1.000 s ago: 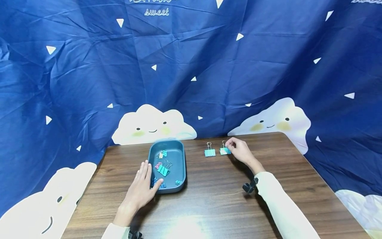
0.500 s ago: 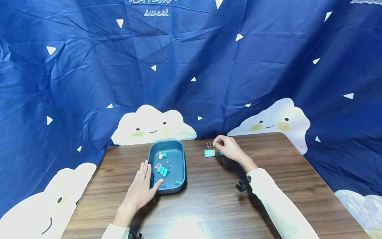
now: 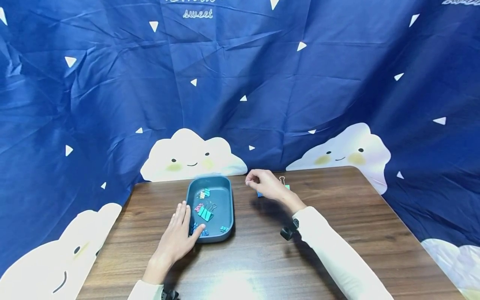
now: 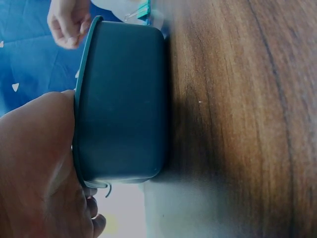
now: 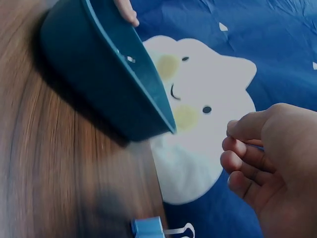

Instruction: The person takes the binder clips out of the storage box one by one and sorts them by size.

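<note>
A dark teal tray [image 3: 229,208] stands on the table with binder clips of several sizes inside, among them a large teal binder clip [image 3: 205,213]. My left hand [image 3: 175,237] rests along its left rim, fingers straight and thumb over the near corner. In the air right of the tray is my right hand [image 3: 267,184], its fingers loosely curled, with nothing visible between them in the right wrist view. Below it one binder clip [image 5: 148,228] lies on the table, mostly covered by the hand in the head view. Another binder clip [image 3: 287,187] shows partly behind the wrist.
Small blue binder clips [image 3: 204,233], small teal clips [image 3: 223,229] and a pink clip [image 3: 198,207] lie inside the tray. A blue curtain [image 3: 240,83] with white clouds hangs behind the wooden table [image 3: 255,250].
My right hand has moved left from the right-hand clip, past the other clip, towards the tray. Both clips stay on the table. The left hand and the tray have not moved.
</note>
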{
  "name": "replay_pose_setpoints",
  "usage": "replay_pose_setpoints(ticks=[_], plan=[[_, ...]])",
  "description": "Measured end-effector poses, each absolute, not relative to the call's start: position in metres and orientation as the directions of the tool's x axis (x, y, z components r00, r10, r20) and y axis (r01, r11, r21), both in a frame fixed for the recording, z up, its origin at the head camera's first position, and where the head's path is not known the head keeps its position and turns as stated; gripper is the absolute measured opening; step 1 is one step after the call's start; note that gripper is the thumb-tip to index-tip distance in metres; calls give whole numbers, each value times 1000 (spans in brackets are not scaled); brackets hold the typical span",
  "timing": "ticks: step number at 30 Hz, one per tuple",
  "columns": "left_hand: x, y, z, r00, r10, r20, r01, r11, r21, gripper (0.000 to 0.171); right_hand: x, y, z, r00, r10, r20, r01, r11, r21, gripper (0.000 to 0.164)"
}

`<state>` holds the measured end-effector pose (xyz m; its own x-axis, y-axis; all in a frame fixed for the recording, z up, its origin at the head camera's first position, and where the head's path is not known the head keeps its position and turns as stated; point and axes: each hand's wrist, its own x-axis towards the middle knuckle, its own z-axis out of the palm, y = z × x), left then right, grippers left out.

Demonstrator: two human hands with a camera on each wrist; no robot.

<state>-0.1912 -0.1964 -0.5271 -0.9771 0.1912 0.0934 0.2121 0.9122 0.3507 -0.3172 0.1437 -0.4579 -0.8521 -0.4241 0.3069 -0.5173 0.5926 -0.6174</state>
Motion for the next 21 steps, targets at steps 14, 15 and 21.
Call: replay_pose_setpoints(ticks=[14,15,21], plan=[[-192,-197,-527,-980,184,77,200,912,358,100,-313,85,-443,-785,-554,277,-597,554,-581,7],[-192,-197,-527,-980,184,76,199,912,358,100,-313,81,-442,-778,-566,274,-604,551,-576,8],[-193,-199,-523,-981,185,62,195,913,359,100,-311,57,-435,-751,-621,222,-623,559,-547,8]])
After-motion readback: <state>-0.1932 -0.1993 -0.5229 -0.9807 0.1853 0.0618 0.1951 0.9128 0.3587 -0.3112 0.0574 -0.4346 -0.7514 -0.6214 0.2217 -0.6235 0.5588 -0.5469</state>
